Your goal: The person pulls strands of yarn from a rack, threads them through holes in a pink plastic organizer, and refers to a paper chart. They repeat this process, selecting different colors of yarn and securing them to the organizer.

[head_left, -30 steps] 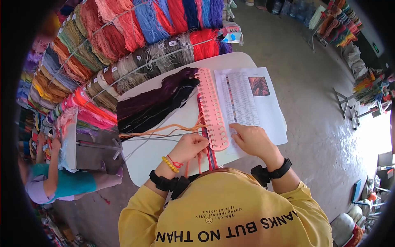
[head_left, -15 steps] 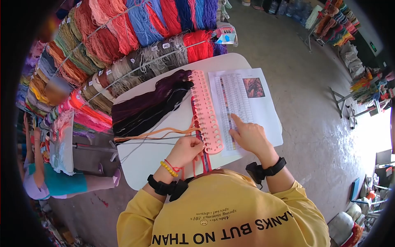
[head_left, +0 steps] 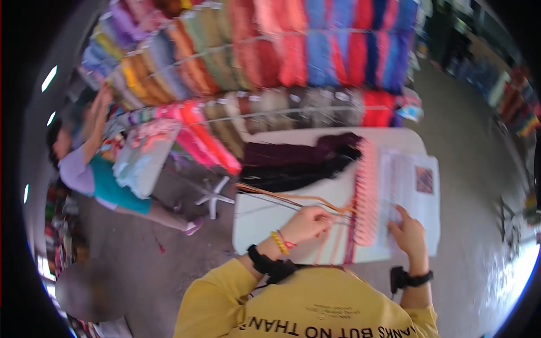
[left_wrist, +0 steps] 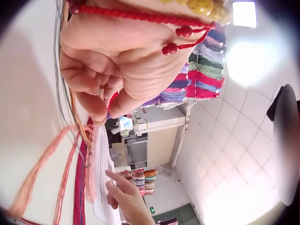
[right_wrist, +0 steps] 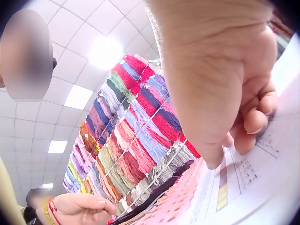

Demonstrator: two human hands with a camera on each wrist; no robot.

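My left hand [head_left: 307, 222] hovers over the white table [head_left: 265, 225], left of a pink board with holes [head_left: 366, 194]. In the left wrist view its thumb and index fingertips meet, the other fingers curl in, and no thread shows between them. Grey strands [left_wrist: 57, 70] run behind it, beside orange and pink threads [left_wrist: 35, 176]. My right hand [head_left: 410, 235] is over the printed sheet [head_left: 426, 211], index finger stretched out and other fingers bent. A column of colour swatches [right_wrist: 222, 192] lies near its thumb. Black yarn [head_left: 293, 177] and dark purple yarn [head_left: 298, 153] lie by the board.
Racks of coloured yarn hanks [head_left: 332, 50] stand close behind the table. To the left, another person [head_left: 101, 163] reaches up at the racks near a pale draped stand [head_left: 143, 163]. A star-shaped stand base [head_left: 213, 197] is on the floor beside the table.
The head view has swung left and up and is blurred. My left hand has drawn away from the board's edge. My right index finger moved up the sheet, then back lower.
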